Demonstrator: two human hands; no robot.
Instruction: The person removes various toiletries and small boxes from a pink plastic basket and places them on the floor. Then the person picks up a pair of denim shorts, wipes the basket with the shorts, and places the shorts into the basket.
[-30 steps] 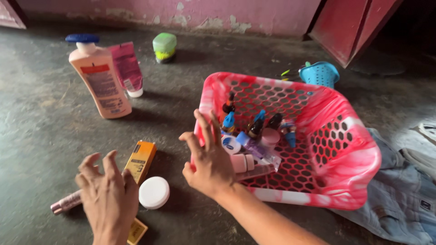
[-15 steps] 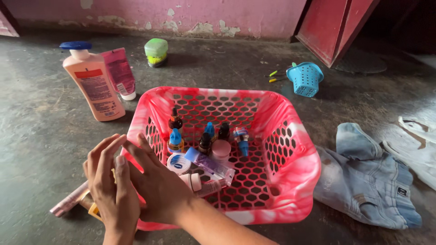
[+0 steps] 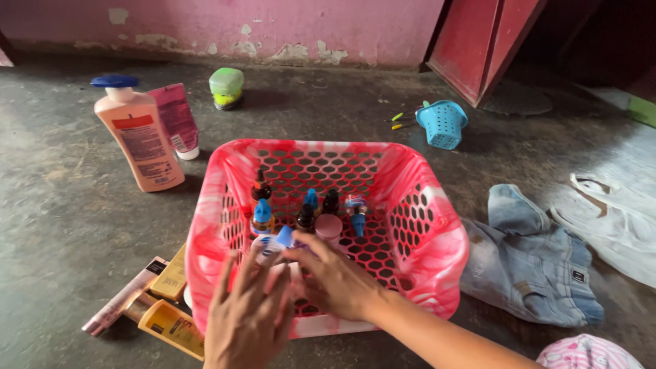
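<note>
While both of our hands hover low over the near side of the pink-and-white mesh basket (image 3: 437, 246), the head view looks down on a dark concrete floor (image 3: 61, 225). Our left hand (image 3: 247, 318) sits at about 6 o'clock of the basket, fingers spread and loose, closed on nothing we can make out. Our right hand (image 3: 335, 280) reaches in from 5 o'clock, its fingertips among the small things at the basket's near end; whether it pinches anything we cannot tell, since the hands blur and cover that corner. Just beyond the fingers lie a round white-and-blue tin (image 3: 266, 246) and a pink-capped jar (image 3: 329, 226), with several small dropper bottles (image 3: 262, 213) standing toward the middle. Outside, at the basket's 8 o'clock, flat yellow boxes (image 3: 167, 324) and a slim pink tube (image 3: 119, 301) lie on the floor. At 10 o'clock stand a peach lotion bottle (image 3: 140, 143) with a blue cap and a pink tube (image 3: 176, 123) behind it, touching or nearly so. At 12 o'clock sits a green-lidded jar (image 3: 226, 87), at 1 o'clock a small blue basket (image 3: 443, 124), and at 3 o'clock folded denim (image 3: 529, 266).
</note>
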